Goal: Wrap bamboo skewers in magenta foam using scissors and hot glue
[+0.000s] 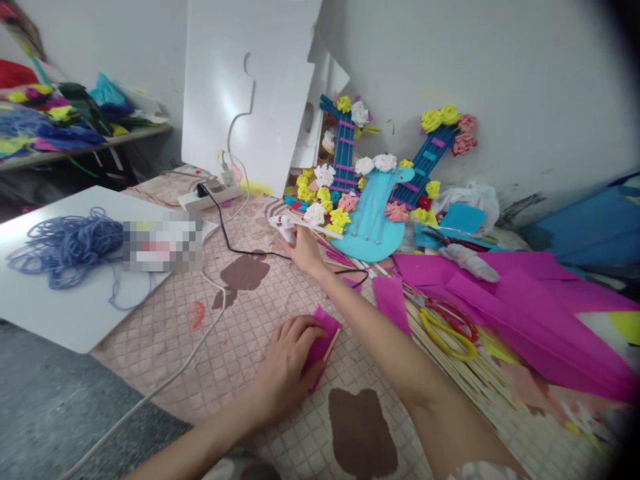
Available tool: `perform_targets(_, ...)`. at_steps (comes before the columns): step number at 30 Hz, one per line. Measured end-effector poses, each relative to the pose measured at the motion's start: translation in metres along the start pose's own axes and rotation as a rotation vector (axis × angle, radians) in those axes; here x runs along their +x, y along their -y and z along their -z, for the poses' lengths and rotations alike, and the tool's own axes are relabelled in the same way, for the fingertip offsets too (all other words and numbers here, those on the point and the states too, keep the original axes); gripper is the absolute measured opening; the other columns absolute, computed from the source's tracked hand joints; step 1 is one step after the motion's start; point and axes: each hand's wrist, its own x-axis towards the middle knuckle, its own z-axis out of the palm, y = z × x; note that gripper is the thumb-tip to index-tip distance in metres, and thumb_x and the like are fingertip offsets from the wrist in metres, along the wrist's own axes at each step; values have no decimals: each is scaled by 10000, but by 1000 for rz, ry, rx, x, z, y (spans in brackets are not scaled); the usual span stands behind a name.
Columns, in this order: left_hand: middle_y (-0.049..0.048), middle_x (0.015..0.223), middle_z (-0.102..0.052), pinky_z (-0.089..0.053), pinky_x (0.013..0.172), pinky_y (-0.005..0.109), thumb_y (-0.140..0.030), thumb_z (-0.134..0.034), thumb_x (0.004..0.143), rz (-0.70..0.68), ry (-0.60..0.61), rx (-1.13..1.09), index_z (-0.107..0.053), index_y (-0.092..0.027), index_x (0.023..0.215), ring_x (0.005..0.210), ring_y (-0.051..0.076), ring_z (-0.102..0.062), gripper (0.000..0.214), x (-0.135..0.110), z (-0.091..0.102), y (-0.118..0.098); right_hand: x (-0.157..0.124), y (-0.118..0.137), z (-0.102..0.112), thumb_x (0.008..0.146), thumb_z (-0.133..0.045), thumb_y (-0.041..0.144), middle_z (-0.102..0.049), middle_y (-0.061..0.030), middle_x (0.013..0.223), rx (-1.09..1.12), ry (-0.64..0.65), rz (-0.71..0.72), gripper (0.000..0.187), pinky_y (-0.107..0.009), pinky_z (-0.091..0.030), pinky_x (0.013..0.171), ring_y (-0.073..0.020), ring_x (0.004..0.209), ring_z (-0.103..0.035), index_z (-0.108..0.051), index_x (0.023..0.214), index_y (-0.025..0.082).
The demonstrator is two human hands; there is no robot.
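Observation:
My left hand (pixel 290 350) rests low on the table, fingers curled over a small piece of magenta paper (pixel 327 325) and pressing it down. A thin wooden stick (pixel 332 345) lies along the right edge of that paper. Stretched farther forward, my right hand (pixel 304 250) is closed around the handle of a white hot glue gun (pixel 284 225). A whitish glue stick (pixel 323 230) juts out of the gun's back toward the right. Part of the handle is hidden by my fingers.
A power strip (pixel 210 195) and trailing cords lie ahead. Blue yarn (pixel 75 243) sits on a white board at left. Paper-flower decorations (pixel 370 220) lean on the wall. At right are scissors (pixel 447 333), wooden sticks (pixel 450 370) and magenta sheets (pixel 530 313).

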Motion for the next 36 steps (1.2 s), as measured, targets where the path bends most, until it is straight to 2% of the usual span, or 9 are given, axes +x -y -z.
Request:
perform_targets(11, 93, 1182, -561, -423, 916, 467, -156, -566, 847, 8, 5, 5, -537, -214, 1113, 1094, 275, -495, 274, 0, 0, 0, 0, 4, 5, 793, -627, 223, -585, -134, 1172, 23, -27, 28, 403, -454, -399, 987, -284, 1154, -517, -488, 1168, 178)
perform_targets(14, 91, 1187, -559, -418, 922, 471, -159, -570, 847, 8, 3, 7, -536, -214, 1115, 1095, 274, -491, 275, 1, 0, 1, -3, 9, 8, 782, -628, 188, -552, -151, 1230, 30, -38, 42, 499, -485, -360, 1032, -303, 1226, -462, -437, 1242, 171)
perform_targets(18, 89, 1187, -558, -419, 923, 471, -150, -573, 840, 7, 7, 2, -538, -217, 1109, 1093, 273, -491, 280, 1, 0, 1, -15, 21, 22, 780, -581, 117, -434, -160, 1372, 37, -58, 67, 649, -494, -262, 1111, -306, 1347, -321, -309, 1366, 172)
perform_targets(21, 93, 1186, -556, -423, 917, 473, -146, -580, 831, 2, 9, 2, -529, -209, 1109, 1089, 275, -490, 290, 1, 0, 1, -38, 31, 42, 807, -520, 104, -383, -158, 1410, 41, -65, 90, 650, -467, -254, 1130, -279, 1371, -280, -262, 1399, 172)
perform_targets(24, 96, 1183, -554, -423, 912, 473, -142, -579, 829, -5, 5, 13, -519, -207, 1112, 1085, 276, -490, 297, 1, 0, 2, -72, 40, 73, 848, -483, 134, -407, -134, 1392, 101, -43, 173, 534, -446, -334, 1092, -244, 1329, -353, -345, 1359, 208)
perform_targets(27, 98, 1186, -550, -418, 914, 471, -136, -593, 818, -4, 3, 20, -508, -205, 1124, 1090, 278, -485, 325, 1, 1, 2, -110, 42, 106, 881, -468, 131, -587, -77, 1148, 175, 82, 207, 278, -367, -480, 928, -198, 1119, -543, -558, 1117, 244)
perform_targets(30, 102, 1186, -547, -409, 928, 474, -123, -601, 806, -3, 2, 16, -499, -194, 1127, 1105, 278, -477, 344, 0, 1, 1, -142, 34, 130, 896, -494, 143, -639, -46, 982, 168, 203, 195, 186, -363, -494, 879, -188, 987, -601, -611, 991, 252)
perform_targets(33, 97, 1185, -544, -410, 930, 468, -128, -583, 821, -2, 16, 7, -493, -200, 1142, 1112, 271, -477, 340, 0, 2, 0, -166, 20, 140, 907, -505, 169, -638, -48, 967, 143, 284, 197, 172, -391, -499, 866, -204, 976, -602, -623, 981, 269)
perform_targets(36, 93, 1180, -546, -408, 936, 467, -145, -583, 829, -4, 10, 22, -496, -204, 1144, 1108, 269, -481, 333, 1, 1, 1, -180, 9, 139, 904, -516, 170, -626, -64, 981, 105, 296, 224, 167, -411, -502, 857, -220, 987, -591, -630, 975, 269)
